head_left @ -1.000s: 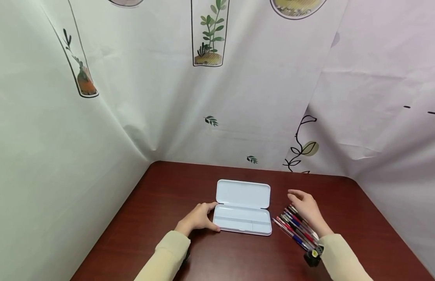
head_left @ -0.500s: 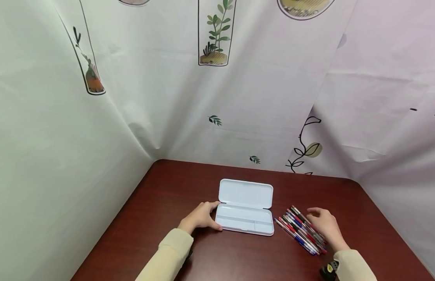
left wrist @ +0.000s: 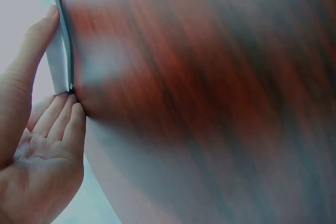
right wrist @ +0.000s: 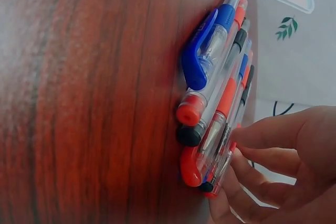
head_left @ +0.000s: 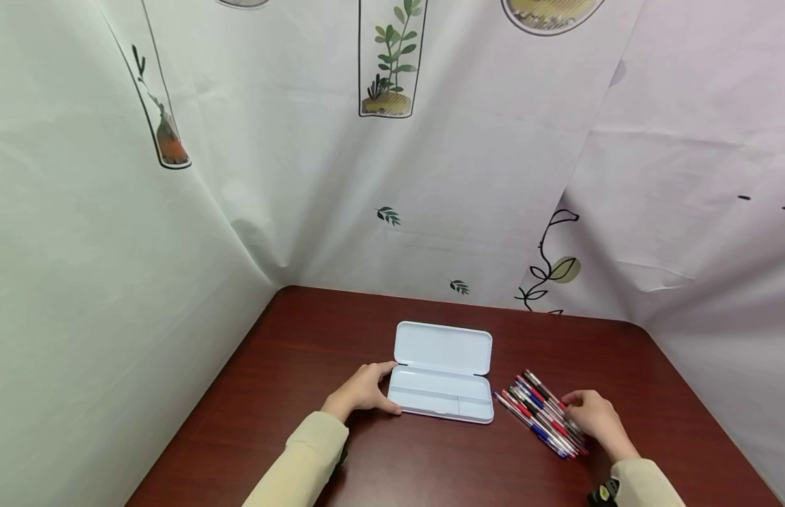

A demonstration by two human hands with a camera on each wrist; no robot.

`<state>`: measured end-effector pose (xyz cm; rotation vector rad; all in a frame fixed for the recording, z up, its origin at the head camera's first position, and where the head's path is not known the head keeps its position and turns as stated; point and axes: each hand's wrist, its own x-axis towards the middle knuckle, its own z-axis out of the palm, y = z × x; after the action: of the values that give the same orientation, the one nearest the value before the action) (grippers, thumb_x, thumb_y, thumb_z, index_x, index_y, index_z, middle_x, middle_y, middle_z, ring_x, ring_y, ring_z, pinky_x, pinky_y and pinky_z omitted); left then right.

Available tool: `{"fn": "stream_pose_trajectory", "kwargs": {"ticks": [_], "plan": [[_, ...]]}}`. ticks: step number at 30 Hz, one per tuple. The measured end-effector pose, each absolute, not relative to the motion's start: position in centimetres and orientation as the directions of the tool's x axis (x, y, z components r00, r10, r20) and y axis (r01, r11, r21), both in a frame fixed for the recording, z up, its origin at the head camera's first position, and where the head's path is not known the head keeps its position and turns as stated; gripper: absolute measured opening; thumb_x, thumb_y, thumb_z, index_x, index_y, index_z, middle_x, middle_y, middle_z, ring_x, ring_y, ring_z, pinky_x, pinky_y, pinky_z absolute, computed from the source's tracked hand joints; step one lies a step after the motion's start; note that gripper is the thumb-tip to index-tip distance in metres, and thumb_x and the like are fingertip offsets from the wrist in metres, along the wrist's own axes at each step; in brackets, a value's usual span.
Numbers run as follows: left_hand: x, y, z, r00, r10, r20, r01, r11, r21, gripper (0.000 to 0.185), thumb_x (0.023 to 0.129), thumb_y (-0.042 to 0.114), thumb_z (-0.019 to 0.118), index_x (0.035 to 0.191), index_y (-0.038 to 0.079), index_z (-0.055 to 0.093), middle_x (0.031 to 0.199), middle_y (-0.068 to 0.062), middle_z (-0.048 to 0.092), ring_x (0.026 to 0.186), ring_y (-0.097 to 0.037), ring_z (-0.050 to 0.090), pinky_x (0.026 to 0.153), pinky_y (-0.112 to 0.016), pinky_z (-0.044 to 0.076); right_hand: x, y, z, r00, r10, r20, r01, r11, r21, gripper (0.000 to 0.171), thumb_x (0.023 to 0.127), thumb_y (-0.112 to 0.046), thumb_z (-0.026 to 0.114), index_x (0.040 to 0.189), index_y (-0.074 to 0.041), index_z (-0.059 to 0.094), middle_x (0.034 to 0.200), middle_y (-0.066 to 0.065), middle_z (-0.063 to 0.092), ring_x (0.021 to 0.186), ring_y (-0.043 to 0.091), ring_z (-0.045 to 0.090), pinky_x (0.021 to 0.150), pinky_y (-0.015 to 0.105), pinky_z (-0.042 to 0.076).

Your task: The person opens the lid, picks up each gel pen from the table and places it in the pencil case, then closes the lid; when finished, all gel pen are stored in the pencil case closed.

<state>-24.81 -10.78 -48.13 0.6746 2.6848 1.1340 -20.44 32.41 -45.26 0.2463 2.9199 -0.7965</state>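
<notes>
A white pencil case (head_left: 443,348) lies open in the middle of the dark red table (head_left: 291,352), lid flat toward the back. My left hand (head_left: 387,389) holds its left end, thumb at the hinge corner and fingers at the front corner. The left wrist view shows the thumb (left wrist: 31,51) and fingers (left wrist: 65,121) against the case's edge (left wrist: 56,61). Several red, blue and black pens (head_left: 539,410) lie side by side to the right of the case. My right hand (head_left: 572,405) sits at their right side. In the right wrist view its fingertips (right wrist: 252,137) curl onto the outermost pens (right wrist: 212,129).
Printed white sheets (head_left: 392,176) wall the table in at the back and on both sides. Bare tabletop shows in front of the case and at the left. A small black device (head_left: 603,494) sits at my right wrist.
My right hand has come down and toward me from above the far end of the pens to their right side, and its fingers now touch them. The left hand and case have not moved.
</notes>
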Motion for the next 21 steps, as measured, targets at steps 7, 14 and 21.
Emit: {"fn": "stream_pose_trajectory", "kwargs": {"ticks": [7,14,21], "plan": [[-24.83,-10.68,-48.75,-0.895,0.445,0.04,0.316,0.568,0.76,0.094,0.061,0.018,0.094,0.14,-0.006,0.047,0.138,-0.022,0.055,0.127,-0.032,0.054,0.104,-0.046,0.045,-20.45,32.63,-45.52,-0.976,0.141,-0.166,0.209,0.819,-0.534,0.021,0.081,-0.01,0.063,0.095,0.005,0.068,0.09,0.02,0.065,0.078,0.026,0.057,0.063,0.036,0.048],[-24.9,-10.65,-48.84,-0.896,0.443,0.031,0.302,0.558,0.773,0.094,0.06,0.016,0.094,0.139,-0.006,0.048,0.138,-0.022,0.055,0.128,-0.032,0.053,0.105,-0.046,0.045,-20.25,32.78,-45.79,-0.97,0.148,-0.19,0.233,0.786,-0.573,0.02,0.081,-0.01,0.063,0.094,0.005,0.064,0.087,0.017,0.062,0.079,0.026,0.055,0.063,0.033,0.044],[-25.03,-10.62,-48.47,-0.9,0.435,0.028,0.301,0.573,0.762,0.094,0.061,0.017,0.094,0.14,-0.005,0.048,0.139,-0.022,0.054,0.129,-0.033,0.053,0.104,-0.045,0.046,-20.31,32.62,-45.72,-0.978,0.116,-0.175,0.2,0.772,-0.604,0.023,0.085,-0.01,0.06,0.099,0.008,0.065,0.094,0.019,0.064,0.082,0.025,0.056,0.067,0.036,0.048]]}}
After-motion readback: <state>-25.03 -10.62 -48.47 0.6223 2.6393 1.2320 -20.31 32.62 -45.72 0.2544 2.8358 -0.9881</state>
